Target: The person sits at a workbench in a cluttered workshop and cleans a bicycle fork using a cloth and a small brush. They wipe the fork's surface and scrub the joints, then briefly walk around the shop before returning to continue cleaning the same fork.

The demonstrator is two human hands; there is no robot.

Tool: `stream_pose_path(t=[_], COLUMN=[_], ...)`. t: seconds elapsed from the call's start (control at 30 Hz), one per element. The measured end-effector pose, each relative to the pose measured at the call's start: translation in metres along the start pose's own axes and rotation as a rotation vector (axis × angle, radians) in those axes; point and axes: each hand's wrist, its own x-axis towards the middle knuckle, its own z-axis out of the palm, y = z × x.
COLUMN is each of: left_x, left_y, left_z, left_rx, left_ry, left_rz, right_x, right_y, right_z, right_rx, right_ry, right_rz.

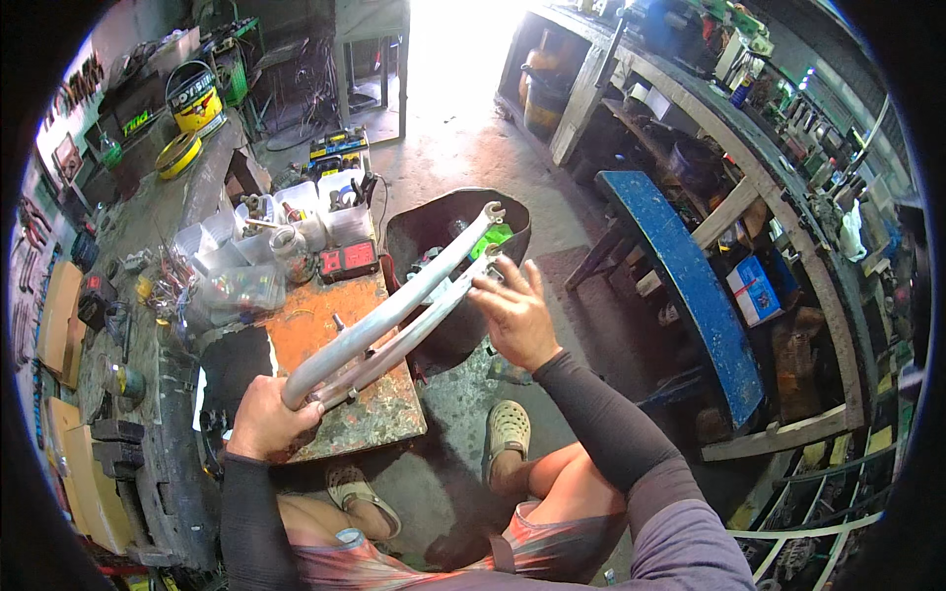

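Observation:
A bare silver-grey metal bicycle fork point(384, 315) slants over the orange work table, its two legs running away from me to slotted ends. My left hand point(268, 419) is closed around the near end, where the legs come together. At the far end, my right hand point(514, 313) has its fingers stretched and spread beside the slotted tip of the right leg. The fingertips overlap that tip in view; whether they press on it I cannot tell. A short stud sticks up from the left leg.
Under the fork lies a worn orange table point(394, 414). Beyond it stands a dark bin point(404, 222) with a green item inside. Plastic tubs point(340, 202) and a red case point(348, 261) sit at the table's far side. A blue bench point(680, 286) is on the right.

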Motion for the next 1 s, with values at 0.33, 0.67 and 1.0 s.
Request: stream_pose_path(t=[0.33,0.67,1.0], left_x=[0.000,0.002,0.003], left_y=[-0.001,-0.002,-0.005], left_z=[-0.003,-0.003,-0.005], left_rx=[0.054,-0.012,0.000], left_ry=[-0.055,-0.059,-0.059], left_rz=[-0.029,0.005,-0.016], right_x=[0.022,0.011,0.009], right_y=[0.013,0.016,0.009], right_z=[-0.005,-0.001,0.006], right_rx=[0.030,-0.022,-0.001], right_ry=[0.173,0.081,0.024], right_rz=[0.067,-0.016,-0.098])
